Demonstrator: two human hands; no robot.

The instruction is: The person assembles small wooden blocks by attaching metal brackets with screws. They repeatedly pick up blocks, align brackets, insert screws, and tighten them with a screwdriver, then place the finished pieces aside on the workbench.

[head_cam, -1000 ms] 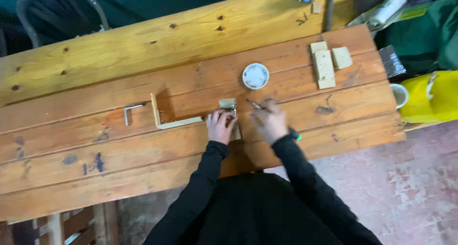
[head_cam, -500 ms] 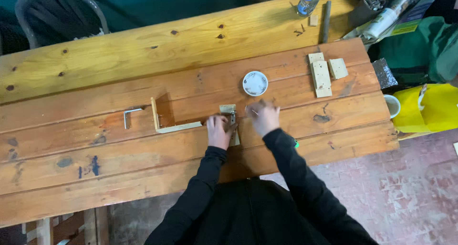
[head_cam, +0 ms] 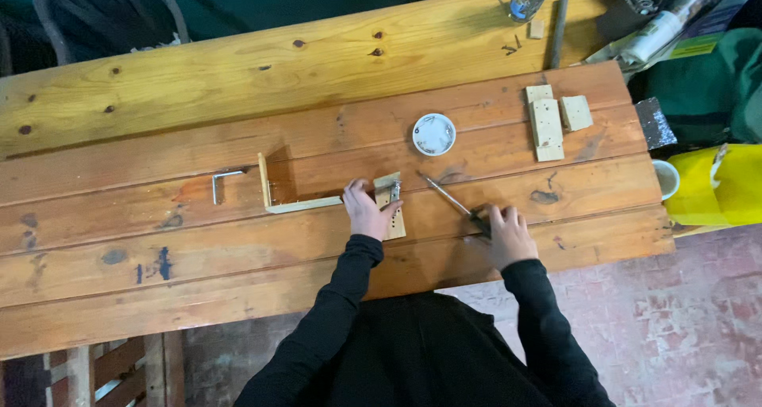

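**Steady block, ready tool at the workbench**

Seen from above, the left hand [head_cam: 367, 210] presses flat, fingers spread, on a small wooden block [head_cam: 390, 207] carrying a metal fitting, beside an L-shaped wooden frame [head_cam: 287, 197] on the plank surface [head_cam: 238, 248]. The right hand [head_cam: 503, 234] is closed around a screwdriver [head_cam: 454, 204], tip angled toward the block. Good practice here, by judgement: pin the block firmly and seat the tip squarely before turning.

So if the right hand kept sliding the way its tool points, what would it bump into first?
The right hand holds a screwdriver pointing up and left across the bench. Straight on, the tip would probably pass between the small wooden block and the round white lid. The way looks free, though it is close.
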